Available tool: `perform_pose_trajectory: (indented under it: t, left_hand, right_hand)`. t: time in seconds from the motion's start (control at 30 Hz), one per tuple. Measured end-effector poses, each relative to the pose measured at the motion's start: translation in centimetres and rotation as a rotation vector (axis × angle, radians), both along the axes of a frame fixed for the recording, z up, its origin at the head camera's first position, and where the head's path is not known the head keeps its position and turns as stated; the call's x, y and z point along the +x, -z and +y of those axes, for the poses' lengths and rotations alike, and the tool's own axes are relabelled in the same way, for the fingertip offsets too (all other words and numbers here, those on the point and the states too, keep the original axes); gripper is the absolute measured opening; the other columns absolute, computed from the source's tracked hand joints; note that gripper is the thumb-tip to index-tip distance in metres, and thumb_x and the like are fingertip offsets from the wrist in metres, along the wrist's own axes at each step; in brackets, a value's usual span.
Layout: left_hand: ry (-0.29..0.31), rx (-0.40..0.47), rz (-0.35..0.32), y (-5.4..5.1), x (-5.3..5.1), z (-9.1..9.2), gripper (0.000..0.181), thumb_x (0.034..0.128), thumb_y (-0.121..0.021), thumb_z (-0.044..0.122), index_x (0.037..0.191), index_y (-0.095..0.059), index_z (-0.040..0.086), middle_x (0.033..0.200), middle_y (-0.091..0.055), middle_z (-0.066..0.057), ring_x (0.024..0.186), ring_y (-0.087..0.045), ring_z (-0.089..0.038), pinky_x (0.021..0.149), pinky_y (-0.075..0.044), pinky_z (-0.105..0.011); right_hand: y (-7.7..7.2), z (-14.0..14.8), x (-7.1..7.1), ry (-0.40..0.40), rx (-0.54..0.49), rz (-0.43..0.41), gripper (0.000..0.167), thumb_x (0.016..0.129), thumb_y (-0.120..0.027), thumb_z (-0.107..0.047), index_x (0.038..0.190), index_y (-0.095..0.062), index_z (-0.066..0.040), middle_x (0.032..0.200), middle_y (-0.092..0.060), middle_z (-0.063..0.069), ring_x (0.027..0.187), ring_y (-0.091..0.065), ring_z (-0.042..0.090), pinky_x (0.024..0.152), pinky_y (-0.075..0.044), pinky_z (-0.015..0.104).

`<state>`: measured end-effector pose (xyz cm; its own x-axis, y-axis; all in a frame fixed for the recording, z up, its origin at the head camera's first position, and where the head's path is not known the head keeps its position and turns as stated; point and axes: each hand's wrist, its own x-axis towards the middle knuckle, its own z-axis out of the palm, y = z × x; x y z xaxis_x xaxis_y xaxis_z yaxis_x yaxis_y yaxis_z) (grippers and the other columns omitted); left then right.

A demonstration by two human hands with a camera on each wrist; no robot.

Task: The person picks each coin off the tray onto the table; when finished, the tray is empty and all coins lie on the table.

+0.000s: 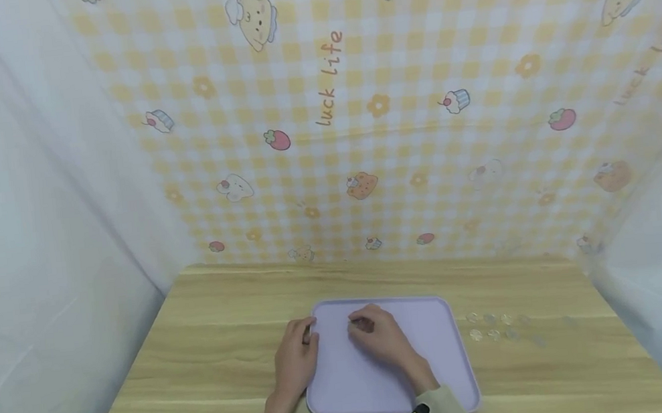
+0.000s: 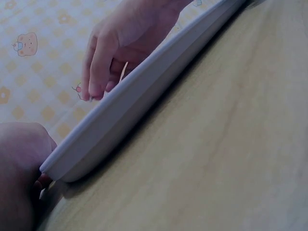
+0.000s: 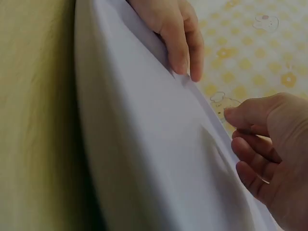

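Observation:
A pale purple rectangular tray (image 1: 386, 389) lies on the wooden table. My left hand (image 1: 295, 358) is at its left edge. Its thumb and index finger hold the rim, seen also in the right wrist view, where this hand (image 3: 168, 33) comes down from the top. Over the tray's left half is my right hand (image 1: 381, 336), thumb and index fingertip together. A tiny pale thing (image 2: 90, 98) shows at those fingertips in the left wrist view; its kind is too small to tell. The other fingers of the right hand (image 3: 269, 149) curl loosely.
Several small clear round discs (image 1: 493, 335) lie in rough rows on the wooden table (image 1: 203, 375), right of the tray. A yellow checked cloth (image 1: 325, 153) hangs behind the table. White sheets (image 1: 25, 232) hang at both sides.

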<state>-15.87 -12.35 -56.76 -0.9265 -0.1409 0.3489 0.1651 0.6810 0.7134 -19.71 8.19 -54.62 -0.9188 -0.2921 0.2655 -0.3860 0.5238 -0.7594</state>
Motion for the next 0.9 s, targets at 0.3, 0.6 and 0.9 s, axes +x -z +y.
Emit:
perform_pose_trajectory:
  t: [0.3,0.6,0.9]
  left_hand:
    - [-0.001,0.011,-0.049,-0.2,-0.2,-0.2,0.030,0.0920,-0.068,0.013,0.122,-0.068,0.009,0.115,-0.066,-0.005,0.089,-0.066,-0.014,0.073,-0.054,-0.032]
    - [0.006,0.022,-0.062,0.0,0.0,0.1,0.030,0.0923,-0.068,0.013,0.122,-0.068,0.009,0.116,-0.066,-0.004,0.091,-0.066,-0.015,0.075,-0.054,-0.033]
    - [0.007,0.017,-0.078,-0.2,0.0,0.1,0.030,0.0937,-0.066,0.014,0.123,-0.067,0.010,0.115,-0.065,-0.004,0.091,-0.065,-0.014,0.074,-0.053,-0.031]
  right_hand:
    - [0.0,2.3,0.4,0.072,-0.077,0.056,0.027,0.081,-0.078,-0.009,0.108,-0.074,-0.010,0.097,-0.068,-0.004,0.086,-0.063,0.009,0.078,-0.052,0.024]
    - [0.7,5.6,1.2,0.217,-0.119,0.108,0.026,0.081,-0.078,-0.005,0.107,-0.075,-0.010,0.100,-0.070,-0.003,0.093,-0.060,0.010,0.081,-0.051,0.026]
    - [0.3,8.7,1.6,0.342,-0.148,0.141,0.025,0.081,-0.079,-0.005,0.106,-0.075,-0.006,0.097,-0.071,0.000,0.091,-0.060,0.007,0.080,-0.049,0.023]
